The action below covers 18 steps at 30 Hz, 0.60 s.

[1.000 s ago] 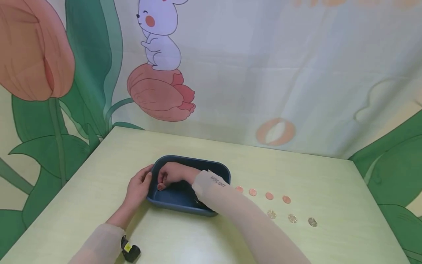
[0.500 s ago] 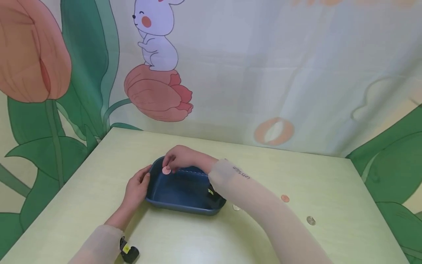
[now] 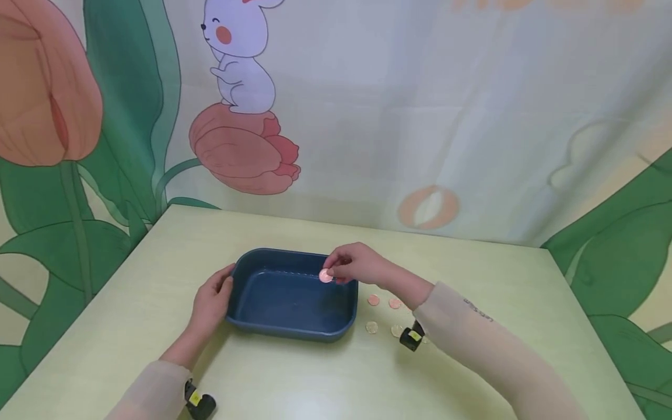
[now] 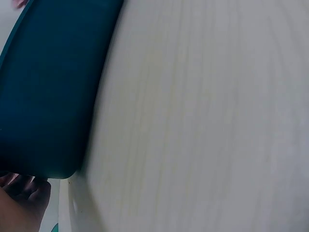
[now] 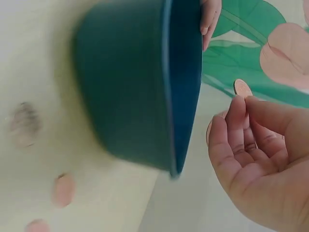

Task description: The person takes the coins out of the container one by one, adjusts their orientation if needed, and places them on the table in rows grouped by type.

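A copper-coloured coin (image 3: 326,276) is pinched between the thumb and fingers of my right hand (image 3: 357,263), over the right end of a dark blue plastic basin (image 3: 291,335). The right wrist view shows this coin (image 5: 243,88) upright at the fingertips, above the level of the basin's rim. My left hand (image 3: 211,298) rests against the outside of the basin's left end, its fingers close to the rim. In the left wrist view those fingers (image 4: 29,188) touch the end wall. No coin shows on the visible basin floor.
Right of the basin, copper coins (image 3: 373,300) lie in a row on the pale table (image 3: 294,373), with silver-coloured coins (image 3: 371,328) in a nearer row. My right forearm and wrist camera (image 3: 412,336) hide part of both rows. A printed cloth (image 3: 357,128) hangs behind.
My right hand has come up from inside the basin's left part and moved right to its right end, carrying the coin. My left hand has stayed at the basin's left side.
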Each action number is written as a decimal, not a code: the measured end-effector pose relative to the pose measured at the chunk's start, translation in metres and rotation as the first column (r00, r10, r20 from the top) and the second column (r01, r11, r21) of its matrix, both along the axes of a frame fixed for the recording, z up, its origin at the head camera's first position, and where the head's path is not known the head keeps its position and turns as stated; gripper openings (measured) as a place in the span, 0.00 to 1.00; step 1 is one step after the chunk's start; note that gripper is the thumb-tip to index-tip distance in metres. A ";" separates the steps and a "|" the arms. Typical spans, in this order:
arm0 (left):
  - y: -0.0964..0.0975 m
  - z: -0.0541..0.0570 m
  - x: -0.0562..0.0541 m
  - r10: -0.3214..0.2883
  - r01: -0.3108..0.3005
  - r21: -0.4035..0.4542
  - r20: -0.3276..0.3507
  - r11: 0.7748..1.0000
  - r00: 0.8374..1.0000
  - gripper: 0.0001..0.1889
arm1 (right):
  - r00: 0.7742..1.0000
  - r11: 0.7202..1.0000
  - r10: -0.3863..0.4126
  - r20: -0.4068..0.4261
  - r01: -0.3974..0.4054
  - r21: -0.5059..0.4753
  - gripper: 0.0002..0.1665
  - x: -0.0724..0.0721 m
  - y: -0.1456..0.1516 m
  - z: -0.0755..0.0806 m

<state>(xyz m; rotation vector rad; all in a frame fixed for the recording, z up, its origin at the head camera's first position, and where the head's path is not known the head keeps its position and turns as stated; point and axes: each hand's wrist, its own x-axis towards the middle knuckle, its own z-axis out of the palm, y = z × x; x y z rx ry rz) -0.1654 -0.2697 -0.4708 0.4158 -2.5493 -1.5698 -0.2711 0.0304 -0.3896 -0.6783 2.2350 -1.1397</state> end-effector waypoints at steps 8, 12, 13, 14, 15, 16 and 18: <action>0.000 0.001 0.000 0.003 -0.003 0.002 0.008 1.000 1.000 0.24 | 0.994 0.993 -0.112 -0.005 0.111 -0.029 0.12 0.009 0.065 -0.006; 0.001 0.001 0.001 0.000 0.000 0.008 0.015 1.000 1.000 0.24 | 0.984 0.984 -0.178 -0.010 0.178 -0.025 0.13 0.012 0.095 -0.006; 0.001 0.001 0.000 -0.002 0.002 0.007 0.018 1.000 1.000 0.24 | 0.981 0.981 -0.194 -0.008 0.194 -0.022 0.13 0.012 0.103 -0.006; 0.001 0.001 0.000 -0.002 0.001 0.009 0.018 1.000 1.000 0.24 | 0.977 0.977 -0.211 -0.012 0.211 -0.014 0.13 0.014 0.111 -0.006; 0.001 0.001 0.000 -0.001 0.001 0.010 0.018 1.000 1.000 0.24 | 0.974 0.974 -0.225 -0.017 0.225 -0.006 0.14 0.014 0.119 -0.006; 0.001 0.001 0.000 -0.001 0.000 0.010 0.018 1.000 1.000 0.24 | 0.970 0.970 -0.242 -0.022 0.243 0.002 0.14 0.015 0.127 -0.006; 0.001 0.001 0.000 0.000 0.000 0.012 0.017 1.000 1.000 0.24 | 0.961 0.961 -0.275 -0.036 0.276 0.018 0.14 0.017 0.144 -0.006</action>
